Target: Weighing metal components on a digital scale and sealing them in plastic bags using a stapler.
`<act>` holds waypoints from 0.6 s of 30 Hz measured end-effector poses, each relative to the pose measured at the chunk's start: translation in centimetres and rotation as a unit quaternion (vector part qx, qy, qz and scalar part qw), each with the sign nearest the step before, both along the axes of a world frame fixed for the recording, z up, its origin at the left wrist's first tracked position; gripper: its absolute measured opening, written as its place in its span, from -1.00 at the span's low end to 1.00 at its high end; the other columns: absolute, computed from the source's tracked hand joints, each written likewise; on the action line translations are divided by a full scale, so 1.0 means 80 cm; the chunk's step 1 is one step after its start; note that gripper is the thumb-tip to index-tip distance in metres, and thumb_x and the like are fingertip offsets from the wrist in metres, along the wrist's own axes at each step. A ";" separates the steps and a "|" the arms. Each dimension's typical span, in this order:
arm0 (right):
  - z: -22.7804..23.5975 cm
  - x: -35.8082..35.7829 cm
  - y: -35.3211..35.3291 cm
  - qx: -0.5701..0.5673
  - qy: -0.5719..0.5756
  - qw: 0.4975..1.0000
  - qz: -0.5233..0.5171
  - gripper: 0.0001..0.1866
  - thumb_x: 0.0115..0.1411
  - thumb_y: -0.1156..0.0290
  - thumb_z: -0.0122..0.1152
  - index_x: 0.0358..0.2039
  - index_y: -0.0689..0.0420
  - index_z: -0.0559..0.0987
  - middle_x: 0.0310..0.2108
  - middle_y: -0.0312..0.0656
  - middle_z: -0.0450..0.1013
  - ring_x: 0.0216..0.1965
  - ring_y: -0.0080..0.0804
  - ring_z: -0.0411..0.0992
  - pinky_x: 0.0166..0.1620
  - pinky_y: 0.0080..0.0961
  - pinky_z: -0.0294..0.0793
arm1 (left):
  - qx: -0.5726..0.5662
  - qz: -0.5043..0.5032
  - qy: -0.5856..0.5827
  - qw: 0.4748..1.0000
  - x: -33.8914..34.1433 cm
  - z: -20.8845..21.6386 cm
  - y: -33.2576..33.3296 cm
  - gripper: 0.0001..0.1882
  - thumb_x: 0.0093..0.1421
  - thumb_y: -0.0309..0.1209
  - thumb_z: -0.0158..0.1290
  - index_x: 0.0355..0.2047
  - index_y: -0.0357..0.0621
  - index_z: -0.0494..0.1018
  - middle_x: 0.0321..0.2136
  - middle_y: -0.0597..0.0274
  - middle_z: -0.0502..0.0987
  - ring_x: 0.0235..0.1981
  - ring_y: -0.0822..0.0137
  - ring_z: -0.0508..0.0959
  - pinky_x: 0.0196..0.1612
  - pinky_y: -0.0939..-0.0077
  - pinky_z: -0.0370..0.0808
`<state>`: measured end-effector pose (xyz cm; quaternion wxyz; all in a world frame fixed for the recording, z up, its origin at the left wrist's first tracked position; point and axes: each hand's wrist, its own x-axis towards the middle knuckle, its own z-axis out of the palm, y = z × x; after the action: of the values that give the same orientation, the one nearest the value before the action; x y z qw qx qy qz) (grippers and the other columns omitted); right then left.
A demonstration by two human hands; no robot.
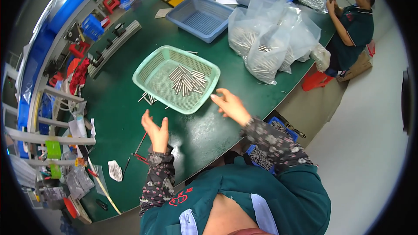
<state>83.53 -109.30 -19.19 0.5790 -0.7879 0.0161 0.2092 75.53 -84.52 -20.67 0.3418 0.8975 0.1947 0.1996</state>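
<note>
A pale green plastic basket (206, 100) stands on the green tabletop, with a heap of short metal rods (188, 79) toward its right side. A few more rods (150, 99) lie on the table by its near left edge, partly hidden under it. My right hand (231, 107) is at the basket's near right corner, fingers apart and holding nothing; whether the fingertips touch the rim I cannot tell. Below the basket's near side, my left hand (156, 132) is raised, empty, thumb and fingers spread. A red-handled tool (139, 156) lies beside my left wrist.
Clear plastic bags of metal rods (263, 58) stand on the right. Behind the basket is a blue-grey basket (201, 17). Blue bins of rods (260, 156) sit below the table edge. A rack with tools (114, 48) runs along the left. A person (355, 35) is at the far right.
</note>
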 end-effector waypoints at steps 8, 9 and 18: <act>0.107 0.087 -0.213 -0.482 -0.361 0.798 0.010 -0.26 -0.15 0.38 0.20 0.09 -0.13 0.14 -0.68 -0.10 0.39 -0.57 -0.13 0.42 -0.44 -0.27 0.38 | 0.211 -0.364 -0.141 0.896 0.117 0.156 -0.104 -0.52 -0.13 -0.58 0.05 -0.12 -0.21 0.26 -0.11 -0.01 0.25 -0.06 0.01 0.26 -0.01 0.28 0.24; 0.120 0.096 -0.217 -0.485 -0.299 0.821 0.051 -0.39 -0.14 0.31 0.21 -0.01 -0.08 0.26 -0.52 -0.02 0.43 -0.36 -0.06 0.41 -0.30 -0.19 0.37 | 0.230 -0.409 -0.143 0.871 0.141 0.165 -0.122 -0.53 -0.15 -0.59 0.04 -0.14 -0.19 0.28 -0.14 0.02 0.28 -0.10 0.04 0.30 -0.06 0.29 0.27; 0.120 0.133 -0.215 -0.476 -0.315 0.809 0.137 -0.70 -0.14 0.18 0.22 -0.41 0.06 0.52 -0.43 -0.10 0.46 -0.30 -0.13 0.41 -0.25 -0.28 0.39 | 0.515 -0.533 -0.047 0.669 0.293 0.152 -0.276 -0.52 -0.02 -0.49 -0.13 -0.03 0.18 0.26 -0.35 0.22 0.40 -0.29 0.26 0.45 -0.33 0.43 0.40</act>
<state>94.19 -126.52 -9.61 0.0700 -0.9816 -0.1777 -0.0073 98.97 -106.59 -8.50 -0.1183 0.8714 -0.4668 0.0939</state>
